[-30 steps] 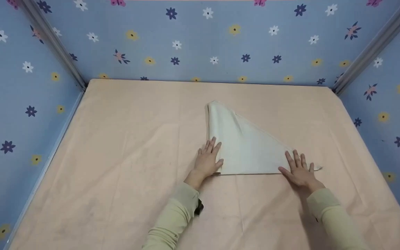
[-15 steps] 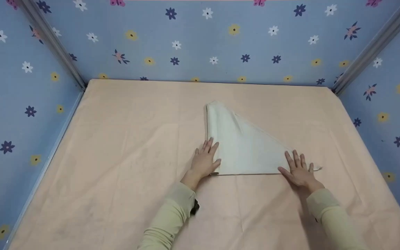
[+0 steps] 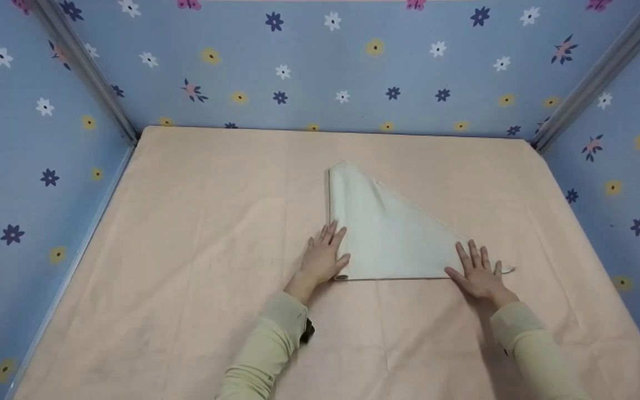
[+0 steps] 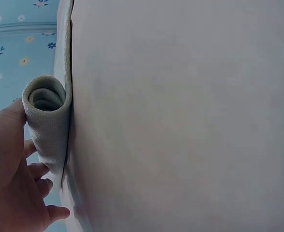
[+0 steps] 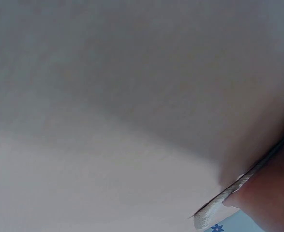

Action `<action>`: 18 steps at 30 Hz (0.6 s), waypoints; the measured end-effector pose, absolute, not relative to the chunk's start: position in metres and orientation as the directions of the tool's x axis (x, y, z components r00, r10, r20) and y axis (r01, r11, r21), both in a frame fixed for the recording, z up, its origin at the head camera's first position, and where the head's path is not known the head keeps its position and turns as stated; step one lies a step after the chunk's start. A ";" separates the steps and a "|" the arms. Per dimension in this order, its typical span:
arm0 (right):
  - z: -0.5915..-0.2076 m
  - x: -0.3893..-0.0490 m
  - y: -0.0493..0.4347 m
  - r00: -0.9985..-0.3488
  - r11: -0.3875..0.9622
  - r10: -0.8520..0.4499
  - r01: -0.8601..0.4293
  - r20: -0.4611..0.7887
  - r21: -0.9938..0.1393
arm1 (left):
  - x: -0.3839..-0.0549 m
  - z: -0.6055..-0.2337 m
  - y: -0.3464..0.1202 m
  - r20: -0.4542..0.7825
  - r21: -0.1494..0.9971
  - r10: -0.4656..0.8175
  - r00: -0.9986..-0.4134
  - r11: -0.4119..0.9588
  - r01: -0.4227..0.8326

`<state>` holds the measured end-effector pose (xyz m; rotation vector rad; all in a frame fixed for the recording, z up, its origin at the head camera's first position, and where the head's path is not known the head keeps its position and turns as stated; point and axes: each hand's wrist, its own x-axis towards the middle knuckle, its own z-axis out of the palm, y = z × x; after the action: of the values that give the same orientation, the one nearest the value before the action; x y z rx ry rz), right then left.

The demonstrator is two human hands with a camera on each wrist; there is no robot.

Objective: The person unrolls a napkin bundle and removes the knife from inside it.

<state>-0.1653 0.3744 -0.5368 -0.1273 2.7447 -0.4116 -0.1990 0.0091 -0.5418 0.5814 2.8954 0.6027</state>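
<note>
A pale green folded cloth (image 3: 403, 239) lies on the covered table, with a slanted upper right side and a straight near edge. Its left side is a narrow roll, and the spiral end of the roll (image 4: 47, 123) shows in the left wrist view. My left hand (image 3: 320, 260) rests over the near part of this roll, thumb towards the cloth, fingers pointing away from me. My right hand (image 3: 478, 276) lies flat with fingers spread on the cloth's right corner and hides part of it. A thin tip (image 3: 510, 269) of the cloth sticks out beyond the little finger.
A peach tablecloth (image 3: 214, 222) with faint creases covers the table. Blue flowered panels (image 3: 309, 61) stand behind it and at both sides, joined by grey corner posts (image 3: 84, 72).
My left hand has slid slightly left, and the rolled left edge of the cloth has shifted left with it. My right hand has stayed in place.
</note>
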 end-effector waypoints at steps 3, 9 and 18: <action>-0.538 -0.165 0.375 -0.932 0.954 -0.139 -0.035 -0.336 -0.297 | -0.199 -0.542 0.007 -0.053 0.424 0.392 -0.918 0.841 0.335; -0.538 -0.165 0.375 -0.929 0.949 -0.158 -0.050 -0.334 -0.311 | -0.198 -0.542 0.003 -0.059 0.457 0.384 -0.922 0.831 0.317; -0.538 -0.165 0.376 -0.931 0.951 -0.162 -0.058 -0.328 -0.304 | -0.198 -0.542 -0.001 -0.077 0.489 0.371 -0.925 0.823 0.289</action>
<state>-0.1649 0.3760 -0.5378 -0.1603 2.7498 -0.4142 -0.1982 -0.0014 -0.5415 0.5178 2.8360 0.7208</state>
